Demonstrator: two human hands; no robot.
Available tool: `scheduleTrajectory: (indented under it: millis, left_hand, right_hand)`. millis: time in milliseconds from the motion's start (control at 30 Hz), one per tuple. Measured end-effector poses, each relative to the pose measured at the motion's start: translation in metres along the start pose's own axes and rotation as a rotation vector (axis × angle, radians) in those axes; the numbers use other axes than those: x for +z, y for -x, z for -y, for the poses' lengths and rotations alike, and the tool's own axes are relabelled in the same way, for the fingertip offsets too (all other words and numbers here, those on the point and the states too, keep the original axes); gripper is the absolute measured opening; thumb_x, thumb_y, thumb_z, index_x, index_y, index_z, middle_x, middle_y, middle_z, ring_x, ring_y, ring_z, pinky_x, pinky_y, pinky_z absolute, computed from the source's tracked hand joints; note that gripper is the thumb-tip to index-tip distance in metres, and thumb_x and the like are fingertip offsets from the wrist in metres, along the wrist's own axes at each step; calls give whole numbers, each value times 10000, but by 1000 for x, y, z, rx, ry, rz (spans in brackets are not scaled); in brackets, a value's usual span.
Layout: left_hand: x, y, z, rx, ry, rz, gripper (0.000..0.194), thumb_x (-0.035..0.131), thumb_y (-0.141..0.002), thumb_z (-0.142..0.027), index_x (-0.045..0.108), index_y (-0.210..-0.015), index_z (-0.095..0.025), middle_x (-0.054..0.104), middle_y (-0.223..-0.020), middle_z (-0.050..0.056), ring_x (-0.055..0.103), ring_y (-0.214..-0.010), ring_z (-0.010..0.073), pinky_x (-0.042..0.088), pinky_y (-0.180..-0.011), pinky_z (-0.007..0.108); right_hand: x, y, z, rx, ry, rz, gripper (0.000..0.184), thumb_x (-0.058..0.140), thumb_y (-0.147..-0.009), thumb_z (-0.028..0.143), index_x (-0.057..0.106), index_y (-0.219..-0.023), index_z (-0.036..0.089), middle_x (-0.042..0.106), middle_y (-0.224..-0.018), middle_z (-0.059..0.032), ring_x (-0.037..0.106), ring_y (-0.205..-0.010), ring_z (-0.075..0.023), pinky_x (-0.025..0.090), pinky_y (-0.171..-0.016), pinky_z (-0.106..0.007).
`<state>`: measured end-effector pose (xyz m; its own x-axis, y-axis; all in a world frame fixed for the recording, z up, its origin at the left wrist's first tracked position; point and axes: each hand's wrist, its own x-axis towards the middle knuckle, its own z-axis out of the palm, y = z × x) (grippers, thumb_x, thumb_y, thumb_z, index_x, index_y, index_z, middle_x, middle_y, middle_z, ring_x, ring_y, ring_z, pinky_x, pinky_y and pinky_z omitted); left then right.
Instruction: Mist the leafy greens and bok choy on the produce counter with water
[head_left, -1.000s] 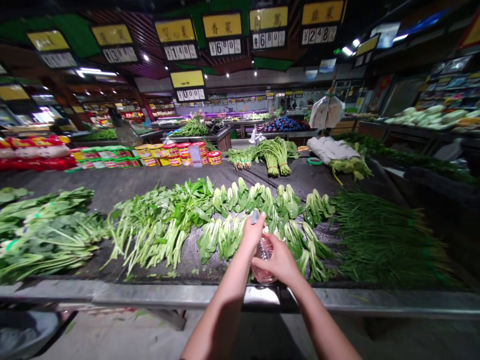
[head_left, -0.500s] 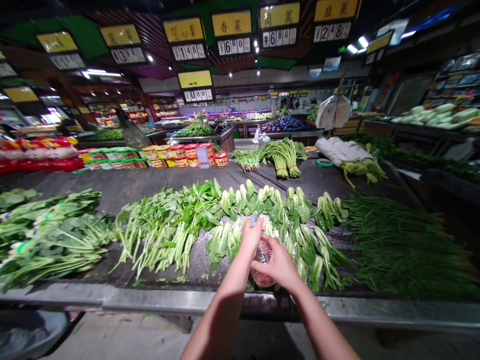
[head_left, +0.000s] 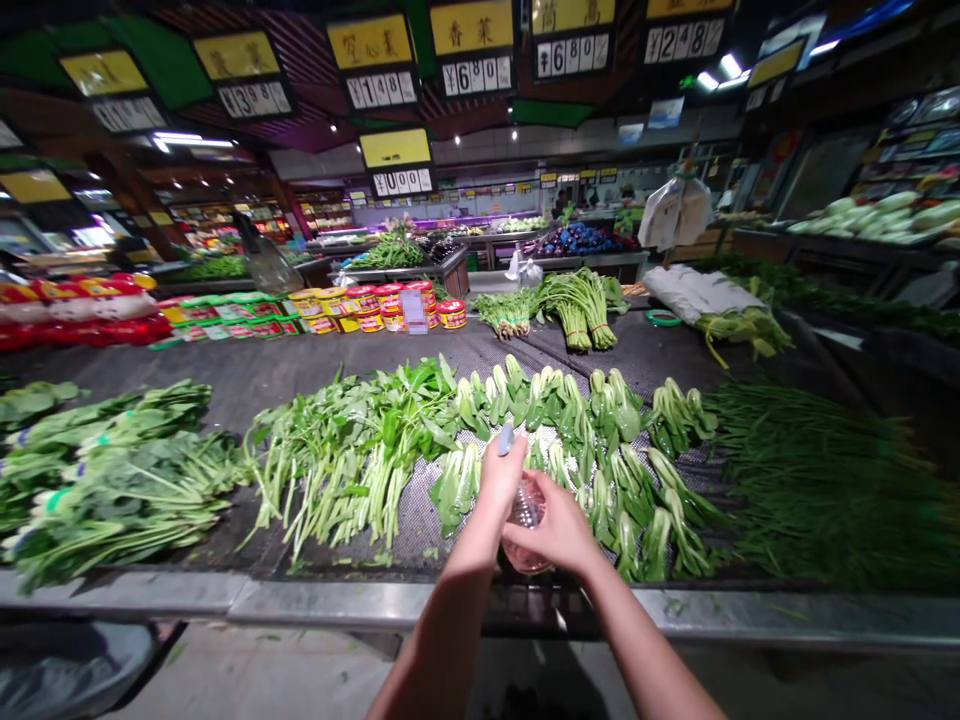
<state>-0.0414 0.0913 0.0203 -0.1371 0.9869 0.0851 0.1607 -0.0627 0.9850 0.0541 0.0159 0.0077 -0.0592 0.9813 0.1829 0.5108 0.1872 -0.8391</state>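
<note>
A clear plastic spray bottle (head_left: 527, 512) with a ribbed body is in both my hands, over the front part of the vegetable stand. My left hand (head_left: 501, 475) is closed round its top, where a grey head juts up past the fingers. Lower down, my right hand (head_left: 555, 525) wraps the body between thumb and fingers. Bok choy (head_left: 619, 405) lies in two rows behind and to the right of the bottle, its leaves glistening. To the left spreads a heap of leafy water spinach (head_left: 352, 450).
Bundled greens (head_left: 142, 490) lie at far left, dark chives (head_left: 825, 480) at right. Stacked tins (head_left: 360, 305) and tied stalks (head_left: 577, 310) line the back. A metal rail (head_left: 330, 605) edges the stand's front. Price signs (head_left: 472, 50) hang above; a grey bin (head_left: 75, 665) stands lower left.
The stand and its vegetables have shifted slightly right in the view, while my hands and the spray bottle keep nearly the same place in the picture. My grip looks unchanged.
</note>
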Motion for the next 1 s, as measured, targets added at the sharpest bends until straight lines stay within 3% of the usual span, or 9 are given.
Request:
scheduleTrajectory:
  millis: [333, 600, 1000]
  left_hand:
    - [-22, -10, 15, -3, -76, 10, 352, 521, -802, -492, 530, -628, -186, 535, -537, -13, 487, -491, 117, 360, -480, 226]
    - [-32, -9, 17, 10, -62, -27, 342, 530, -801, -493, 576, -703, -169, 593, -621, 9, 536, -553, 123, 387, -522, 222]
    - [-53, -3, 15, 4, -24, -58, 387, 553, -790, -534, 566, -666, -167, 564, -544, -2, 507, -474, 114, 366, -468, 221]
  right_hand:
    - [23, -4, 8, 23, 20, 42, 694, 721, -572, 423, 519, -1191, 181, 668, -1031, -77, 641, -834, -227, 503, -716, -338]
    - [28, -3, 17, 6, 52, 40, 706, 721, -571, 427, 515, -1198, 179, 660, -1025, -75, 630, -832, -225, 493, -722, -336]
    - [41, -4, 23, -47, 71, 88, 726, 730, -578, 439, 498, -1221, 194, 660, -993, -78, 626, -833, -232, 484, -706, -329]
